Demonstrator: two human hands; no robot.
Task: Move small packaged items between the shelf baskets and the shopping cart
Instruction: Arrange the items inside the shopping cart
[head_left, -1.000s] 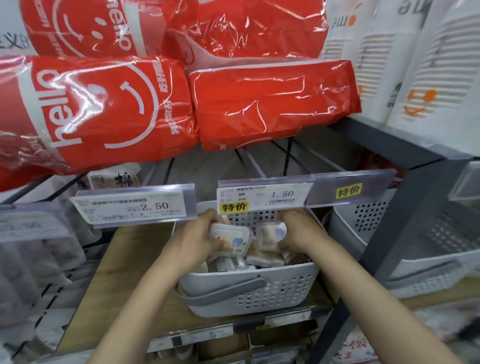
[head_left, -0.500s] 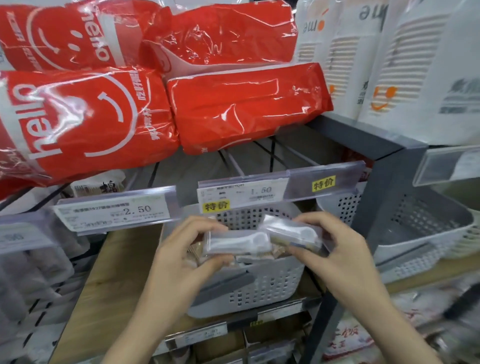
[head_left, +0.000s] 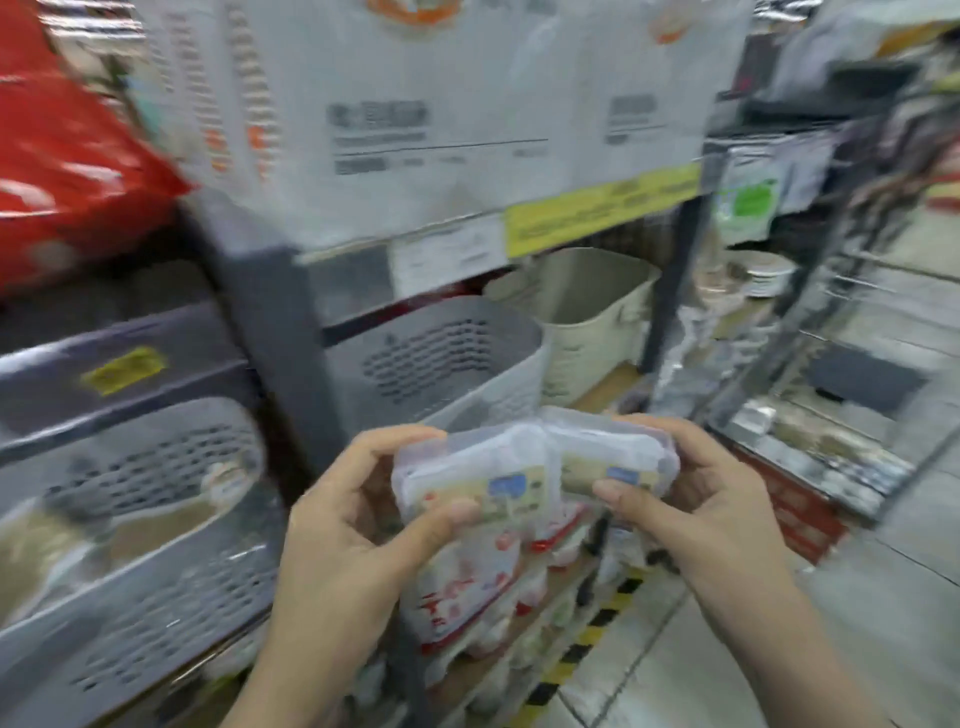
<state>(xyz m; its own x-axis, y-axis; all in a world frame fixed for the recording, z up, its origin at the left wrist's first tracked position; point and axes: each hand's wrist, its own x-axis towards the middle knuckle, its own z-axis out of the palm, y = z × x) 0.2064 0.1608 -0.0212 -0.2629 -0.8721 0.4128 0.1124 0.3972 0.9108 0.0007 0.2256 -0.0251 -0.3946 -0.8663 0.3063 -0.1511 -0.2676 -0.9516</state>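
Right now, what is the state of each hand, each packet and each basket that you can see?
left hand: grips the left packet
right hand: grips the right packet
left packet: held up, sealed
right packet: held up, touching the left packet
grey basket: on shelf, contents not visible
left basket: on shelf, blurred

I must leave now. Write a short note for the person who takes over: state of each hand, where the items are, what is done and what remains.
Left hand: pinches one clear pack, thumb in front, fingers behind.
Right hand: pinches a second pack the same way.
The two packs touch side by side at chest height, in front of the shelf post, clear of the left basket and the middle basket.
Done: both packs are out of a basket and in hand.
Left: put them in the cart; the cart does not show in this blurred view, so find it first.
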